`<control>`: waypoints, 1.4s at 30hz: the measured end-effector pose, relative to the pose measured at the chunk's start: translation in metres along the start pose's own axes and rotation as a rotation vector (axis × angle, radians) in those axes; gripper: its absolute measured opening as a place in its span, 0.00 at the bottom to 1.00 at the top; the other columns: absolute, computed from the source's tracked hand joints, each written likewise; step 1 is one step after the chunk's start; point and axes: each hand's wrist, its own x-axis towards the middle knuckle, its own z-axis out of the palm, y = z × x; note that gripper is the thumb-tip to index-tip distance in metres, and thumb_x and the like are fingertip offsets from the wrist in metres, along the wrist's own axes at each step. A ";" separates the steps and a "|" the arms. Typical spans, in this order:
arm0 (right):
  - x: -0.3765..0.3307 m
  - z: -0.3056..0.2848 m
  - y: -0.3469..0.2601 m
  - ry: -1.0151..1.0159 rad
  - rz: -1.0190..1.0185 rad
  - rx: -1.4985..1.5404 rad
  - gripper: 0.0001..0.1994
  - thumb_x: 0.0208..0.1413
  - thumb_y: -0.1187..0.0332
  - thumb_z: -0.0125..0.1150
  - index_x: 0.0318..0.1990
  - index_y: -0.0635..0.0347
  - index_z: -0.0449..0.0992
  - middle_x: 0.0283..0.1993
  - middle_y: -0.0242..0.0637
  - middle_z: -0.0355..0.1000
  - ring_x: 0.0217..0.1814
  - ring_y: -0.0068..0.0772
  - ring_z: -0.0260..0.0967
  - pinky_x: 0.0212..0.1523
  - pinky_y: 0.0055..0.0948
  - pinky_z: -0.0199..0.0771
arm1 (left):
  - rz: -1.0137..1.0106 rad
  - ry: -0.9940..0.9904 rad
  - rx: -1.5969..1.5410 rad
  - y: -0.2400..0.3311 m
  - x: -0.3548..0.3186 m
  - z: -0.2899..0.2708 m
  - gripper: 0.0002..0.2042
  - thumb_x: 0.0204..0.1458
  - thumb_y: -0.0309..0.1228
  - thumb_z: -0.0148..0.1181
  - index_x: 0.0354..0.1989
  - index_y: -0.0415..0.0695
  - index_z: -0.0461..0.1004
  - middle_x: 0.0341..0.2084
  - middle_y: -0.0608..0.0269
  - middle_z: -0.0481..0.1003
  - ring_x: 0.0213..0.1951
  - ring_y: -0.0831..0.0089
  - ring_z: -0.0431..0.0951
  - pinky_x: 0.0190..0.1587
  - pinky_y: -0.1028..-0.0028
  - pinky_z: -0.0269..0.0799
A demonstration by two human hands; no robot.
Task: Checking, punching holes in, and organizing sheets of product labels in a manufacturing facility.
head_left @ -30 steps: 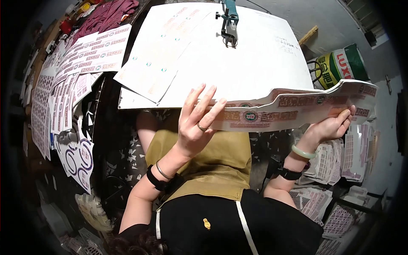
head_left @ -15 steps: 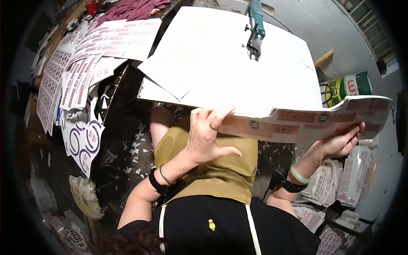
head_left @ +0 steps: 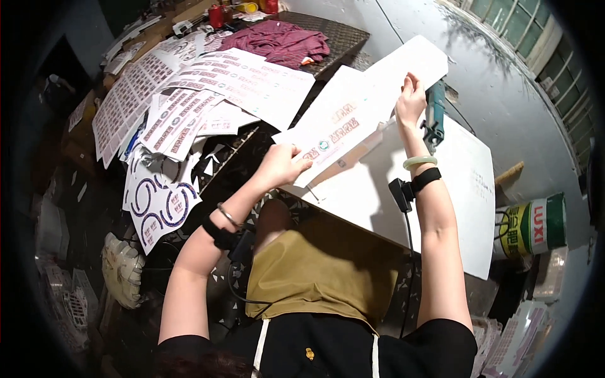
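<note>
A large printed sheet (head_left: 362,94), white with rows of reddish prints and a green round mark, is held up slantwise over a white work board (head_left: 466,189). My left hand (head_left: 282,167) is closed on its lower left end, thumb on top. My right hand (head_left: 411,99) grips its near edge toward the upper right end. The sheet hides part of the board beneath it and casts a shadow there. Just right of my right hand stands a teal machine arm (head_left: 435,116), partly behind my forearm and the sheet.
Printed sheets (head_left: 252,82) lie piled on the left table beside a crumpled maroon cloth (head_left: 277,43). At the right, a green, yellow and white bag (head_left: 532,227) rests by the wall. White scraps dot the floor; a pale cushion-like object (head_left: 123,271) is at lower left.
The printed sheet has swung from the board's near right edge up and leftward over the board. My left hand has closed on its end; my right hand has moved far forward. The view has turned.
</note>
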 end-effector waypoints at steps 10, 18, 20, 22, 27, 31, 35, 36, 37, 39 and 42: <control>-0.051 -0.086 0.110 -0.305 0.217 -1.012 0.26 0.60 0.56 0.52 0.63 0.55 0.57 0.48 0.53 0.73 0.51 0.57 0.70 0.48 0.50 0.69 | -0.339 0.064 0.066 0.020 -0.002 0.080 0.53 0.34 0.40 0.75 0.63 0.27 0.44 0.56 0.32 0.56 0.58 0.40 0.60 0.60 0.57 0.59; -0.033 -0.145 0.129 -0.203 0.222 -1.090 0.26 0.62 0.55 0.51 0.63 0.52 0.54 0.48 0.50 0.74 0.47 0.54 0.73 0.45 0.49 0.72 | -0.809 0.113 -0.174 0.021 0.013 0.130 0.61 0.26 0.42 0.78 0.65 0.26 0.40 0.65 0.34 0.50 0.70 0.46 0.42 0.69 0.61 0.44; -0.032 -0.162 0.132 -0.200 0.252 -1.147 0.27 0.62 0.55 0.51 0.64 0.53 0.53 0.48 0.50 0.74 0.47 0.55 0.73 0.45 0.49 0.72 | -0.724 0.164 -0.476 0.023 -0.002 0.145 0.54 0.28 0.40 0.77 0.62 0.27 0.51 0.60 0.34 0.59 0.65 0.51 0.57 0.66 0.61 0.53; -0.025 -0.146 0.128 -0.225 0.243 -1.097 0.28 0.61 0.54 0.51 0.64 0.54 0.53 0.49 0.50 0.74 0.47 0.56 0.73 0.45 0.50 0.72 | -0.652 0.270 -0.758 0.011 0.001 0.139 0.39 0.24 0.26 0.77 0.49 0.31 0.64 0.50 0.44 0.69 0.43 0.64 0.78 0.48 0.68 0.75; -0.038 -0.100 0.117 -0.228 0.233 -1.090 0.30 0.60 0.52 0.52 0.64 0.56 0.52 0.47 0.52 0.74 0.48 0.56 0.73 0.48 0.49 0.72 | -0.331 0.526 -0.941 0.043 -0.010 0.104 0.32 0.39 0.22 0.71 0.52 0.32 0.59 0.39 0.53 0.74 0.41 0.72 0.76 0.44 0.73 0.75; -0.040 -0.102 0.103 -0.230 0.290 -1.064 0.31 0.60 0.53 0.53 0.64 0.56 0.51 0.47 0.52 0.74 0.49 0.56 0.73 0.49 0.49 0.71 | -0.312 0.138 -1.039 0.069 -0.004 0.111 0.33 0.47 0.26 0.61 0.61 0.30 0.53 0.45 0.50 0.72 0.46 0.70 0.74 0.49 0.71 0.71; -0.051 -0.104 0.111 -0.202 0.329 -1.038 0.32 0.59 0.54 0.54 0.65 0.56 0.50 0.48 0.53 0.73 0.50 0.57 0.72 0.50 0.48 0.70 | -0.238 0.049 -0.998 0.064 -0.005 0.109 0.23 0.49 0.19 0.51 0.56 0.30 0.61 0.47 0.50 0.72 0.49 0.70 0.74 0.52 0.72 0.71; -0.048 -0.104 0.107 -0.185 0.341 -1.001 0.32 0.58 0.55 0.56 0.65 0.55 0.50 0.49 0.56 0.73 0.52 0.57 0.71 0.52 0.48 0.69 | -0.260 0.028 -1.102 0.060 -0.003 0.110 0.22 0.49 0.17 0.49 0.56 0.30 0.62 0.47 0.50 0.72 0.49 0.69 0.74 0.52 0.72 0.71; -0.035 -0.108 0.143 -0.150 0.296 -0.965 0.32 0.58 0.52 0.55 0.64 0.56 0.53 0.49 0.57 0.72 0.56 0.58 0.67 0.55 0.49 0.67 | -0.241 0.074 -1.197 0.058 -0.001 0.111 0.19 0.50 0.18 0.54 0.52 0.29 0.64 0.45 0.53 0.72 0.46 0.70 0.74 0.51 0.73 0.70; -0.014 -0.107 0.160 -0.233 0.413 -0.909 0.32 0.58 0.46 0.51 0.63 0.58 0.59 0.52 0.58 0.70 0.64 0.60 0.57 0.61 0.51 0.59 | -0.262 0.079 -1.357 0.064 0.002 0.081 0.19 0.48 0.15 0.54 0.51 0.29 0.66 0.44 0.52 0.73 0.46 0.68 0.76 0.51 0.71 0.73; 0.017 -0.107 0.148 -0.254 0.530 -0.615 0.32 0.59 0.41 0.46 0.51 0.64 0.75 0.54 0.54 0.71 0.70 0.58 0.44 0.67 0.51 0.46 | -0.249 0.161 -1.492 0.063 0.005 0.026 0.20 0.48 0.14 0.52 0.53 0.31 0.67 0.46 0.50 0.74 0.46 0.64 0.77 0.51 0.68 0.75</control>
